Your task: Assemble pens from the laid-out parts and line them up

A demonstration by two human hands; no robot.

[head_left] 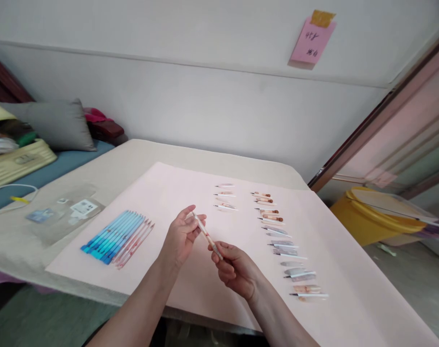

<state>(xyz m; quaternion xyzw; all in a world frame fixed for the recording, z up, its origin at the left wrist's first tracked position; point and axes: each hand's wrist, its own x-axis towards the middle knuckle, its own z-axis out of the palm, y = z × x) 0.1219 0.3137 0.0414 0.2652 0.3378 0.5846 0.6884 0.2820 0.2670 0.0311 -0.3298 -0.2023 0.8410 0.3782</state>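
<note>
Between my two hands a slim, pale pen with reddish markings is held at a slant above the pink sheet. My left hand pinches its upper end between thumb and fingers. Its lower end sits in the closed fingers of my right hand. To the left lie blue pens in a tight row, with several pink-and-white pens beside them. Beyond my hands are a few separated pen parts and thin refills. On the right runs a column of more refills and patterned barrels.
A clear plastic bag with labels lies on the cream table cover at left. Behind it are a grey pillow and a yellow case. A yellow bin stands on the floor at right. The wall carries a pink note.
</note>
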